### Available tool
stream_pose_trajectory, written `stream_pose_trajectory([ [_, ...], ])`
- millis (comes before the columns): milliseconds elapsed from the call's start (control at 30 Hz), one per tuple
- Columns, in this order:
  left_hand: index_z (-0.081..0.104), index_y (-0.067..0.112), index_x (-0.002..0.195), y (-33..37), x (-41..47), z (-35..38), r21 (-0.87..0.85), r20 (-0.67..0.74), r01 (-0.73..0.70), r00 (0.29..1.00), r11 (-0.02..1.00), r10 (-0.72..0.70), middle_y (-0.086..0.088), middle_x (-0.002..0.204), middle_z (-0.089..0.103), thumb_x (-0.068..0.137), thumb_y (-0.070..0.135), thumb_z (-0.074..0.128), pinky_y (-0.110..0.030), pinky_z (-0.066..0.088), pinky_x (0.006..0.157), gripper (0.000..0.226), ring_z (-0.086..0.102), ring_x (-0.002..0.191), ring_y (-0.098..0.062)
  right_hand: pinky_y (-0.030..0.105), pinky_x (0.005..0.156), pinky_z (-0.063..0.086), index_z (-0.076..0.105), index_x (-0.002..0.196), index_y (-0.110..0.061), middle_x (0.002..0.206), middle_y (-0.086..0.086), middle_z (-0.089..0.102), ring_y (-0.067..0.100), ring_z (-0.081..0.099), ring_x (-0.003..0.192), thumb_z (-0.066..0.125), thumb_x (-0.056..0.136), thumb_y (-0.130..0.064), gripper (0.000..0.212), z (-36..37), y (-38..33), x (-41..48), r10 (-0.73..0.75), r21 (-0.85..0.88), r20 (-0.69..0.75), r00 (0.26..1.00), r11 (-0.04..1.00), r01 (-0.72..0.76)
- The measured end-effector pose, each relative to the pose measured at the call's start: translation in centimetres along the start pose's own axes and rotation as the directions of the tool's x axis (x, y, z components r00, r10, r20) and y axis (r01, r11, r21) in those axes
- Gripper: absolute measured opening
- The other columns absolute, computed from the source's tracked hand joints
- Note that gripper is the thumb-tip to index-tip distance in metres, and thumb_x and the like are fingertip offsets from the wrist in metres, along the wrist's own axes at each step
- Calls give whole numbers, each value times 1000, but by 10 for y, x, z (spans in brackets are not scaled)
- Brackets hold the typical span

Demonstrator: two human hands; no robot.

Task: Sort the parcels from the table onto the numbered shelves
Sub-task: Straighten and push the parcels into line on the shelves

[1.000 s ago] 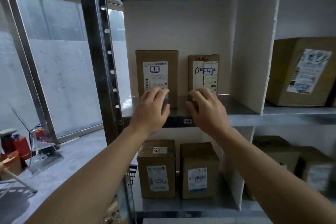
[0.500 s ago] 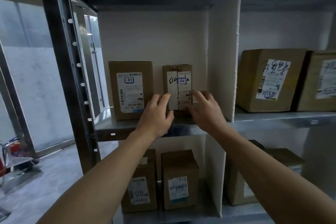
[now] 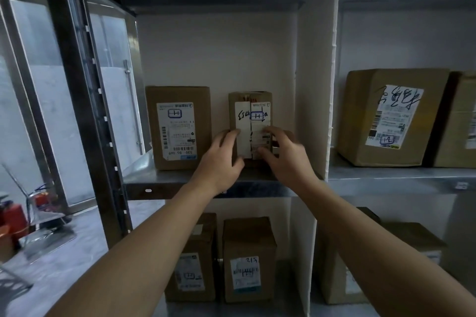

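– Now, which step is in hand?

– Placement, in my judgement, at its last stage. The small parcel point(image 3: 253, 110) stands upright on the shelf point(image 3: 159, 180), label facing out, with a boxed mark on it like the one on the tall parcel point(image 3: 177, 126) at its nine o'clock. The two stand near each other with a gap between them.

– State of the hands?

– Apart, one on each side of the small parcel. The left hand point(image 3: 221, 159) grips its lower left edge, fingers on the side and thumb on the front. The right hand point(image 3: 286, 159) is blurred. Its fingers lie on the lower right of the front label, but I cannot tell whether they curl round the edge or only press.

– Surroundings?

– A white divider point(image 3: 314, 85) closes the bay at three o'clock, near the right hand. Beyond it, in the next bay, sits a big parcel point(image 3: 386, 116). More lower parcels point(image 3: 248, 260) stand at six o'clock, one level down.

– What does the next move call for?

– Probably little: square the small parcel to the shelf edge, then let go on both sides evenly so that it does not tip. The right hand needs room to back out past the divider. After that, I would expect a return to the table, which is out of view, for the next item.
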State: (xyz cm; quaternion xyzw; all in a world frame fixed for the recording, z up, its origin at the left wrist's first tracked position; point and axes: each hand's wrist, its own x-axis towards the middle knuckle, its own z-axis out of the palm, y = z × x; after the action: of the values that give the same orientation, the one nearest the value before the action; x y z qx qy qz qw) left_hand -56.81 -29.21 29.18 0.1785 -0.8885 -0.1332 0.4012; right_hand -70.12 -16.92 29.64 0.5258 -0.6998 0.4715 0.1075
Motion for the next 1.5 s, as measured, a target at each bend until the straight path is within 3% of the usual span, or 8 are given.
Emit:
stream_pose_trajectory([
  [433,31,21,148,8,3,7,20,-21,25,999,999,-25,-2,147,35,94,24,59,-25,33,100,61,43,130,-21,16,91,41,46,143,-17,142,8,46,22,54,124,63,97,-26,49,-2,5,-1,-13,-36,-10,1000,999,12],
  [667,38,16,144,12,-17,5,86,-122,13,992,996,-2,-2,142,40,95,25,57,-32,39,105,53,41,131,-19,37,102,52,49,138,-20,143,5,43,24,51,126,63,96,-36,47,-3,15,-12,-56,-74,-76,996,996,51],
  [800,42,15,142,22,-35,8,106,-189,14,982,994,7,-1,140,42,96,24,57,-30,40,103,50,42,130,-16,44,100,52,48,139,-23,146,5,41,27,49,128,56,99,-43,46,-9,16,-29,-82,-143,-49,995,987,74],
  [967,44,15,141,40,-59,15,111,-194,18,981,994,4,0,138,43,96,24,57,-29,41,101,48,43,128,-16,38,103,43,50,138,-21,144,4,43,22,40,132,55,100,-38,42,-28,20,-66,-175,-262,4,984,950,170],
  [1167,43,20,141,72,-86,19,127,-156,18,988,992,3,3,139,42,96,28,55,-29,42,98,47,44,126,-14,39,91,51,55,127,-19,130,5,55,23,52,116,53,99,-38,34,-61,17,-103,-269,-415,29,963,873,256],
  [1267,43,20,141,91,-99,17,120,-127,24,992,992,-8,3,139,42,96,30,54,-36,43,101,47,45,126,-16,39,91,50,55,125,-19,128,6,55,25,52,116,53,99,-39,33,-83,16,-119,-215,-464,15,977,864,197],
  [1367,44,19,141,111,-110,18,117,-102,-12,995,993,24,2,138,43,97,29,54,-30,41,98,47,44,125,-16,42,97,49,53,131,-20,135,7,53,26,49,124,52,99,-41,37,-107,18,-137,-125,-512,21,992,851,118],
  [1500,45,18,140,147,-114,32,76,-51,-48,997,996,52,2,138,42,97,30,53,-35,44,99,45,45,124,-17,43,101,44,49,136,-21,139,7,50,26,48,128,49,101,-42,41,-149,29,-163,-39,-578,26,999,814,47],
])
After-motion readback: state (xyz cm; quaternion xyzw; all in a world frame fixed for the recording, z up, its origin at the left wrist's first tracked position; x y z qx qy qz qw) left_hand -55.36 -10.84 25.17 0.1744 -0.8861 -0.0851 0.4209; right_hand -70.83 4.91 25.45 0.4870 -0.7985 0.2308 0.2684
